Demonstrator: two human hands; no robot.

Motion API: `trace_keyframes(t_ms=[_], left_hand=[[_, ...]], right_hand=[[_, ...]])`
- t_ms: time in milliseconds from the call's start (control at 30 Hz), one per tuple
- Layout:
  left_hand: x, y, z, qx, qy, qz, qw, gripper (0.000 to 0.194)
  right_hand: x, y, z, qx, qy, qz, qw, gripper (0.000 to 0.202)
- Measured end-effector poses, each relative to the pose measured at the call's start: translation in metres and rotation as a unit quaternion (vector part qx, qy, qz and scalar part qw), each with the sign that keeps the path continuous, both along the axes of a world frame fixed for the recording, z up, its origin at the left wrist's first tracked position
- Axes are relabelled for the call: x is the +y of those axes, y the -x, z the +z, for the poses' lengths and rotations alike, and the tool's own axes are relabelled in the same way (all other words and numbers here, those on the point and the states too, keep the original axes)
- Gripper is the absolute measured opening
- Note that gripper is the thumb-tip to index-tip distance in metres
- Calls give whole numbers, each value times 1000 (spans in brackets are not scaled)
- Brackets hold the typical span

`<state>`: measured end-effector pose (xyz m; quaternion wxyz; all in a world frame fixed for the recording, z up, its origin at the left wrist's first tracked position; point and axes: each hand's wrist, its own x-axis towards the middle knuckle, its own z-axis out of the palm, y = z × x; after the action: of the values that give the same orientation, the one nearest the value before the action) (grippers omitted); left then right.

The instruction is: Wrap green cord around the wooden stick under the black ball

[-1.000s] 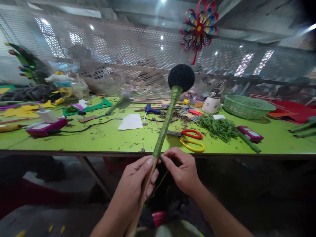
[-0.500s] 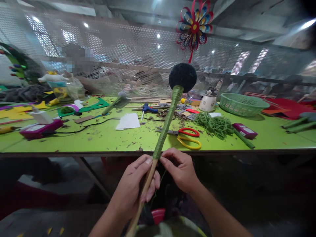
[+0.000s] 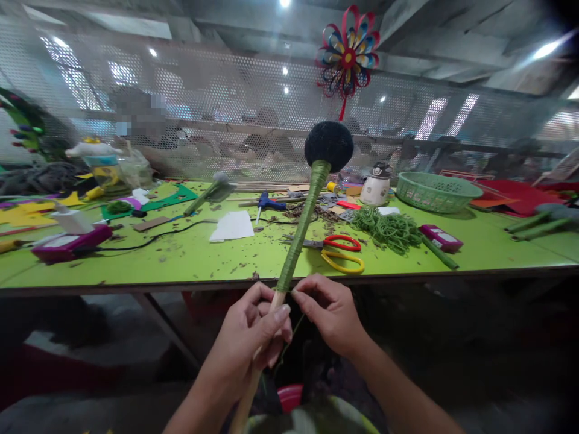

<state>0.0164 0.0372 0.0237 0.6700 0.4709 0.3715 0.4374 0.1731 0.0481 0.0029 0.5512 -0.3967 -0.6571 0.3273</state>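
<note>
A wooden stick (image 3: 248, 398) slants up from my lap, its upper part wrapped in green cord (image 3: 304, 232) and topped by a dark, fuzzy round head (image 3: 329, 146). My left hand (image 3: 257, 328) is closed around the bare wood just under the wrapping, thumb across the front. Beside the wrapping's lower end, my right hand (image 3: 332, 313) pinches the thin green cord between thumb and forefinger. A loose length of that cord hangs down between my hands. Behind the stick lie scissors (image 3: 341, 253) with one red and one yellow handle.
On the green table (image 3: 149, 265) are a blue glue gun (image 3: 270, 202), white paper (image 3: 233, 226), a pile of green cord (image 3: 389, 229), a green basket (image 3: 438, 191) and purple power strips (image 3: 72, 242). Scraps litter the surface. A perforated screen (image 3: 203, 114) stands behind.
My left thumb has moved from the wrapping's lower edge down onto the bare wood. My right hand keeps its pinch beside the stick. The view has shifted slightly.
</note>
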Motion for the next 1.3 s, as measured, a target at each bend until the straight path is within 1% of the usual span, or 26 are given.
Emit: trace_keyframes(t_ms=[67,133,300,467,633,733,800,900,967,1033,1100,1200,1300], left_hand=[[0,-2,2,32,-5,22,999,28],[0,-4,3,53,-16,29,998,26],[1,-1,7,91,-36,15,995,23],[6,4,9,127,-43,-8,991,27],[8,6,9,169,-81,-15,982,29],[6,7,10,178,-80,-15,981,30],[4,8,9,171,-67,0,983,31],[2,10,7,138,-46,41,988,28],[2,11,5,131,-33,43,990,32],[2,11,3,142,-28,37,989,37],[2,10,0,149,-38,58,986,35],[0,9,-1,140,-70,109,982,26],[-3,9,0,139,-89,117,979,25]], right_hand=[[-1,1,2,1,-2,2,1000,8],[-1,1,4,4,-2,5,1000,8],[1,0,7,9,-4,10,1000,9],[4,-4,7,7,5,23,1000,9],[7,-4,7,12,26,49,998,10],[7,-4,8,7,42,55,998,11],[7,-5,9,-4,47,51,998,12],[7,-4,12,-24,37,38,998,12],[7,-4,13,-35,29,33,998,12],[6,-3,13,-42,26,31,998,12],[7,-3,11,-43,25,31,998,12],[8,-1,10,-44,27,35,998,12],[7,1,11,-42,24,40,998,12]])
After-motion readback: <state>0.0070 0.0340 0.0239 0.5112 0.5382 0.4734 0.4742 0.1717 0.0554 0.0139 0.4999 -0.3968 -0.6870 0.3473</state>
